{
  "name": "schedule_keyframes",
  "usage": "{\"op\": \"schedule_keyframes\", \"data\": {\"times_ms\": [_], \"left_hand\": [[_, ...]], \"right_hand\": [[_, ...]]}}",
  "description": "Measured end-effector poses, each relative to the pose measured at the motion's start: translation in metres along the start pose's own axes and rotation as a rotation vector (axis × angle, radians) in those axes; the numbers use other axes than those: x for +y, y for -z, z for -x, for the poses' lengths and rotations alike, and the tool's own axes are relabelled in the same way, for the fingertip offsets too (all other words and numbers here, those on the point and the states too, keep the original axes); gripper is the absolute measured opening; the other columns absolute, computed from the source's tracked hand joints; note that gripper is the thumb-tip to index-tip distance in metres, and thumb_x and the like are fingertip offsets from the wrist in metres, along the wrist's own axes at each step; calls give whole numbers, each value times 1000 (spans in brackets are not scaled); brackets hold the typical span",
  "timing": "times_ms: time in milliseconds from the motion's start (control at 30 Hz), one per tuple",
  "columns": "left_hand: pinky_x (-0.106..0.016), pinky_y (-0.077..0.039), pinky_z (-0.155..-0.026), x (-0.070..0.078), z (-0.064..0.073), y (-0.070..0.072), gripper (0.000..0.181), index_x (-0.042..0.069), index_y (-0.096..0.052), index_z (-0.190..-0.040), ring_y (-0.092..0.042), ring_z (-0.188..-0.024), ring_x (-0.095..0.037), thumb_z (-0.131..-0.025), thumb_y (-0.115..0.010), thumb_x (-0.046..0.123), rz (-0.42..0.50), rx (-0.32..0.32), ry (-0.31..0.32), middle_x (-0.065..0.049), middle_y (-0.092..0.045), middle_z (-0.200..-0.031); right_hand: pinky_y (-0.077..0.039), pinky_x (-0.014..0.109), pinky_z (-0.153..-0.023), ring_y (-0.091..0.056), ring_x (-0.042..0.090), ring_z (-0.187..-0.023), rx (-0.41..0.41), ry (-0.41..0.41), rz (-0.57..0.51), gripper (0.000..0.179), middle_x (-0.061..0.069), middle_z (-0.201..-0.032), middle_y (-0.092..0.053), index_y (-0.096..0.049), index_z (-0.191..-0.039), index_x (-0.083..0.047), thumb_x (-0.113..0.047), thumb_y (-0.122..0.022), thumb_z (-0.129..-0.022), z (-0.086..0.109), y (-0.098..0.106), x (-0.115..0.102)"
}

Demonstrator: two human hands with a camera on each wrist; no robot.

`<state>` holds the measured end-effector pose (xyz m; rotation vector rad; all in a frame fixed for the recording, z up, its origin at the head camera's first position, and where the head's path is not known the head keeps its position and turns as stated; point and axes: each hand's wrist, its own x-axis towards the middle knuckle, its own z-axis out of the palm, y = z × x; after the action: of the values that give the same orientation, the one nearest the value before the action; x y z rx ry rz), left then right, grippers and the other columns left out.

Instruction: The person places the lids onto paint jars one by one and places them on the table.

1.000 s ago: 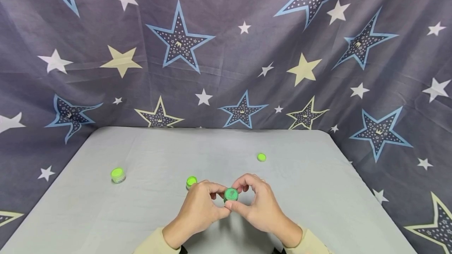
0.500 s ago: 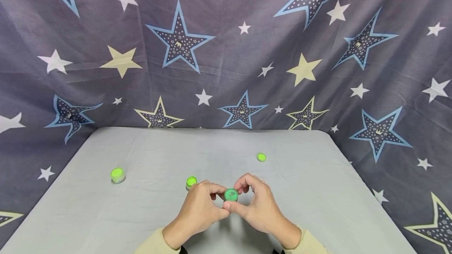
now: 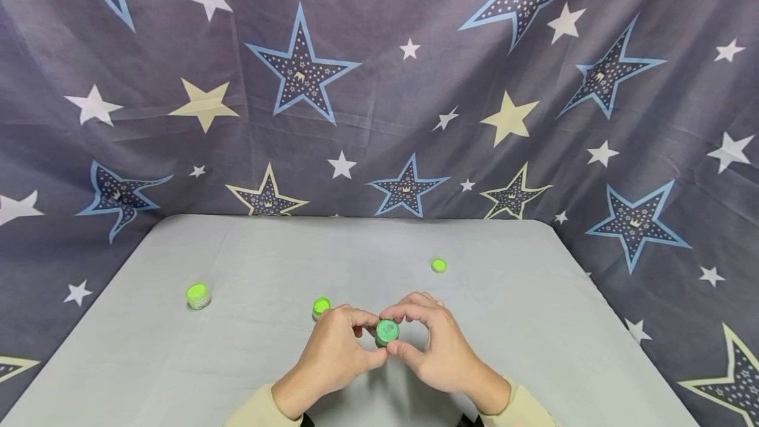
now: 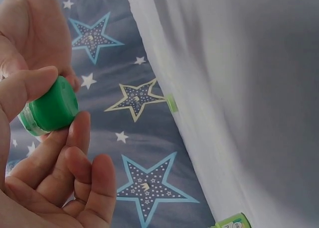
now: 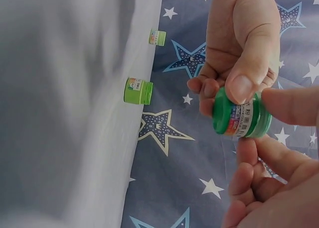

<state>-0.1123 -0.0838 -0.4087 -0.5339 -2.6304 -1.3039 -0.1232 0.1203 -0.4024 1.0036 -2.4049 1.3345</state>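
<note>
A small jar of green paint [image 3: 387,331] is held between both hands over the near middle of the table. My left hand [image 3: 337,348] pinches its body; the thumb lies across the printed label [image 5: 242,119] in the right wrist view. My right hand [image 3: 437,342] has thumb and index finger around the top end of the jar, by the ridged rim. The left wrist view shows the jar's smooth green base [image 4: 62,104] tilted sideways. Just beyond my left hand stands a yellow-green jar [image 3: 321,306], partly covered by that hand.
Another yellow-green jar [image 3: 198,296] stands at the left of the pale grey table cover [image 3: 284,256]. Farther back on the right lies a small, low yellow-green disc [image 3: 439,265]. A dark star-patterned cloth [image 3: 367,97] hangs behind the table.
My right hand's index finger and thumb have shifted to a new hold around the jar's top. The left hand stays in place, and the jar has moved only slightly.
</note>
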Motion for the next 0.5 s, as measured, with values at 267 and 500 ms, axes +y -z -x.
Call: {"op": "schedule_keyframes", "data": {"times_ms": [267, 500], "left_hand": [[-25, -47, -71, 0, 0, 0, 23, 27, -81, -87, -60, -79, -13, -71, -91, 13, 18, 14, 0, 24, -65, -76], [-25, -47, -72, 1, 0, -1, 25, 26, -81, -88, -60, -80, -13, -70, -91, 12, 29, 25, 10, 24, -66, -77]], "right_hand": [[-43, 31, -79, -59, 12, -86, 60, -37, 8, 32, -15, -91, -65, -72, -101, -26, -17, -91, -77, 0, -3, 4], [-43, 30, -80, -58, 21, -85, 97, -108, -8, 32, -14, -87, -62, -66, -94, -26, -26, -93, -76, 1, -7, 4]]}}
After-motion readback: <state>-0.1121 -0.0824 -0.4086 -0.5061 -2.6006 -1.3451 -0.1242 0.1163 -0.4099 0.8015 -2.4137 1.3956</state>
